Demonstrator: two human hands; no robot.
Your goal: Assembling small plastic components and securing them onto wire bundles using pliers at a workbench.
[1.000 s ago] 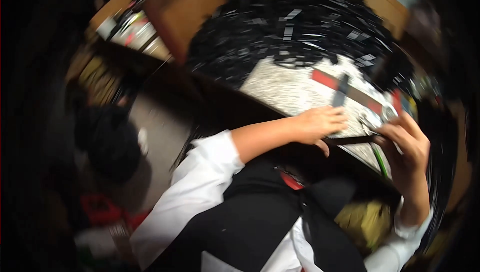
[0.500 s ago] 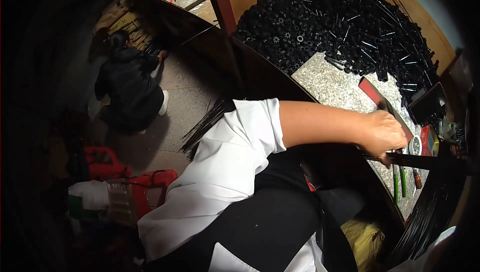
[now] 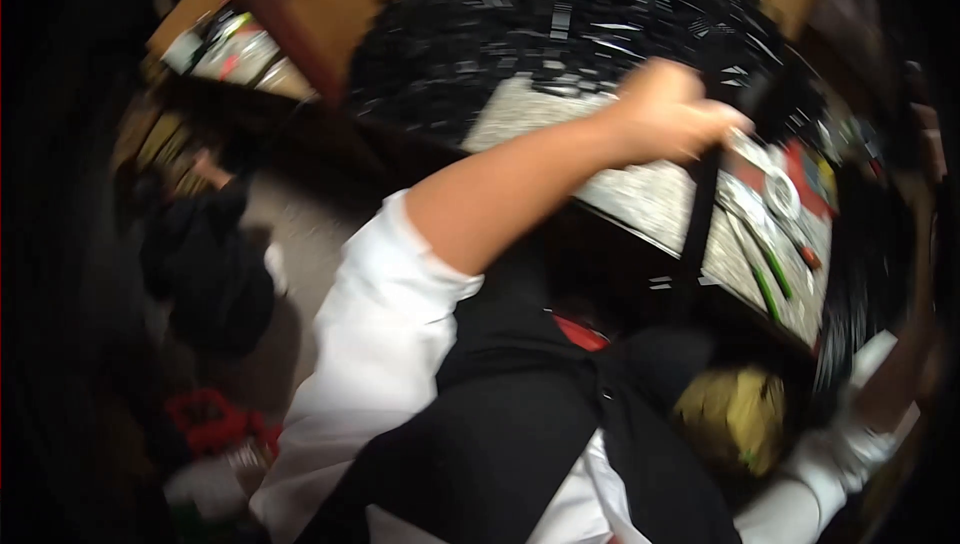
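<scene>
My left hand (image 3: 670, 114) is raised over the speckled worktop (image 3: 635, 209), its fingers closed round a long, narrow, dark bundle (image 3: 701, 214). That bundle hangs down across the worktop's front edge; motion blur hides what it is made of. A large heap of small black parts (image 3: 570, 34), some tube-like, lies just beyond the hand. At the far right, my right forearm (image 3: 895, 379) reaches up into shadow, and its hand is too dark and smeared to read. Green-handled pliers (image 3: 772, 279) and a white ring-shaped thing (image 3: 782, 194) lie to the right of the bundle.
A red box (image 3: 808, 179) stands at the worktop's right end. Below the edge sits a yellow bag (image 3: 740, 414). On the left, a person in black (image 3: 210, 269) crouches on the floor, with a red plastic thing (image 3: 205, 419) nearer me. Another bench (image 3: 245, 59) stands behind.
My left hand has moved up and left with the dark bundle, which now hangs downward instead of pointing right. My right forearm has come into view. The whole view has shifted and blurred.
</scene>
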